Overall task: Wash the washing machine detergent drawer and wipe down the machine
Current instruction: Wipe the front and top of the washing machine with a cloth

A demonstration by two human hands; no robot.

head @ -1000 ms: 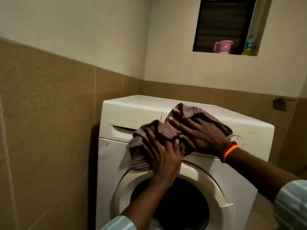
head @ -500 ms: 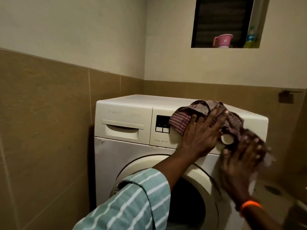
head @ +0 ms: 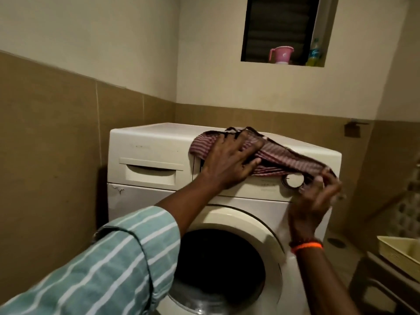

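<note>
A white front-loading washing machine [head: 159, 144] stands in the corner, its round door [head: 227, 258] dark. The detergent drawer [head: 151, 172] sits pushed in at the upper left of the front. A striped maroon cloth [head: 284, 160] lies stretched across the control panel and top edge. My left hand [head: 229, 160] presses flat on the cloth's left part, over the display. My right hand [head: 318, 196] pinches the cloth's right end beside the round dial [head: 293, 180].
Brown tiled walls close in on the left and behind. A wall niche above holds a pink jug [head: 281, 55] and a bottle [head: 314, 53]. A cream basket [head: 400, 251] rests on a dark stand at the lower right.
Both hands shifted with the cloth from the drawer area rightward across the control panel. The cloth is now spread out between the hands, and the drawer front is uncovered.
</note>
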